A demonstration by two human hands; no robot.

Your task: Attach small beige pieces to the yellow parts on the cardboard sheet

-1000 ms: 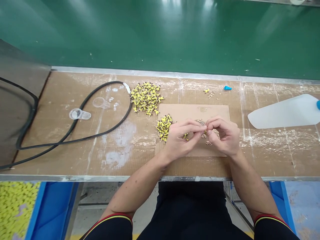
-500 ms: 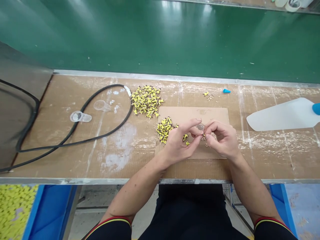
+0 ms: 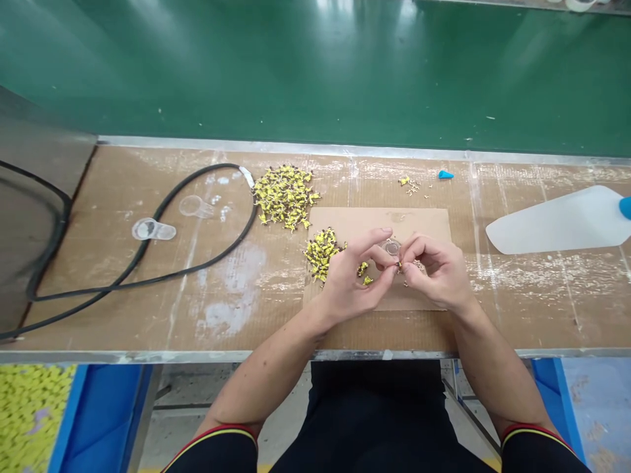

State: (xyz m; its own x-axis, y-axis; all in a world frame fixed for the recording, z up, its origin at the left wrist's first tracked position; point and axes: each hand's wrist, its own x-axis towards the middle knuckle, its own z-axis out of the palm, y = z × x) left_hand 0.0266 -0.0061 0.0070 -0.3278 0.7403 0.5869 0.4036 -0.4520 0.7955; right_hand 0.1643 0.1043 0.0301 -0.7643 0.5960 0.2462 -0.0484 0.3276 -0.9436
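Observation:
My left hand (image 3: 352, 279) and my right hand (image 3: 436, 272) meet fingertip to fingertip over a brown cardboard sheet (image 3: 434, 223). Between the pinched fingertips is one tiny yellow part (image 3: 398, 266), too small to make out. Which hand carries it I cannot tell; both pinch at it. A small clear round piece (image 3: 392, 247) lies just beyond the fingertips. A small heap of yellow parts (image 3: 321, 249) sits at the sheet's left edge, close to my left hand. A few loose yellow bits (image 3: 365, 274) lie under my left palm.
A bigger heap of yellow parts (image 3: 284, 195) lies behind the sheet, left. A black cable (image 3: 197, 223) loops across the left of the bench, with two clear plastic pieces (image 3: 152, 230) beside it. A white scoop (image 3: 557, 220) lies right. Blue bins (image 3: 98, 414) stand below.
My left forefinger has lifted and spread away from the pinch, and both hands have drawn slightly nearer to me. The heaps have not moved.

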